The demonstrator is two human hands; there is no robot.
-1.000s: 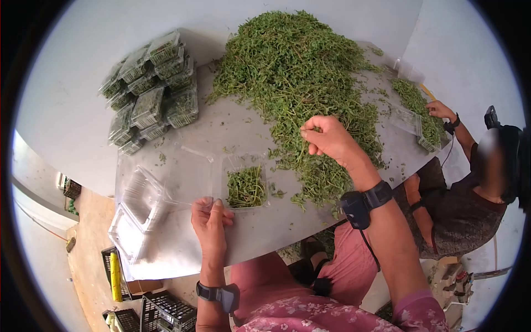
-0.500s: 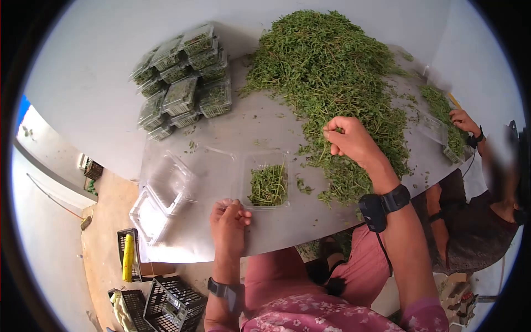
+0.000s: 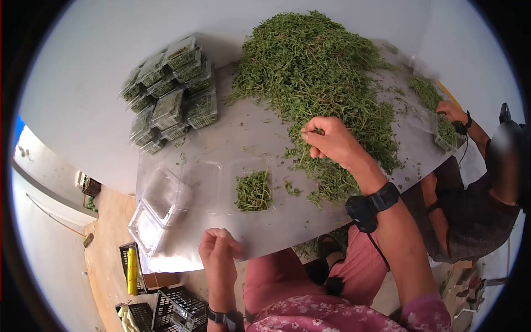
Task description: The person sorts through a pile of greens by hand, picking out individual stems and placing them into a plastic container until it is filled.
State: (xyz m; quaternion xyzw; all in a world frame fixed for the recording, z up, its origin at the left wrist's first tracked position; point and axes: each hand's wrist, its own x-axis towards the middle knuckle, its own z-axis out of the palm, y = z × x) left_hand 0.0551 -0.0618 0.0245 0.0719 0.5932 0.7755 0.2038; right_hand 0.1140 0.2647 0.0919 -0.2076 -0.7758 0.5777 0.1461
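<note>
A: Where is the open container (image 3: 251,164), and what could go wrong with it?

B: It lies on the surface (image 3: 229,127), in front of the person, with the lid (image 3: 202,189) unfolded to its left. Greens (image 3: 254,191) fill the base, and no hand touches it. It could slide, because the plastic looks very light.

A: And the hands?

B: The right hand (image 3: 327,141) is above the herb heap (image 3: 321,72), thumb and finger closed in a pinch; one cannot tell if a small sprig is between them. If so, it could drop outside the container, like the loose sprigs (image 3: 292,189) beside it. The left hand (image 3: 218,249) is blurred at the near edge, so its grip cannot be told.

A: Farther away?

B: The empty containers (image 3: 166,188) sit near the left edge; a sleeve or elbow could push them off. The stacked boxes (image 3: 168,108) could topple if knocked.
</note>
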